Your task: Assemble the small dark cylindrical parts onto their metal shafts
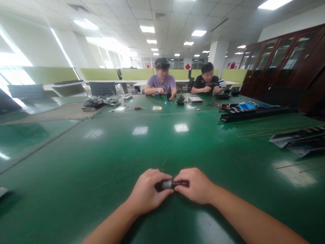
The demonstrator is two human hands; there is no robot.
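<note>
Left hand [149, 190] grips the silver-and-black cylindrical part [167, 184] by its thick end; right hand [195, 185] pinches its thin end. Part sits just above green table [111, 159], near side.

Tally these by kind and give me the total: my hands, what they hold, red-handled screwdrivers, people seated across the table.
Hands: 2 (left hand, right hand)
Held parts: 1 (silver-banded part)
Screwdrivers: 1 (red-handled screwdriver)
People: 2 (purple shirt, black shirt)
Total: 6
</note>
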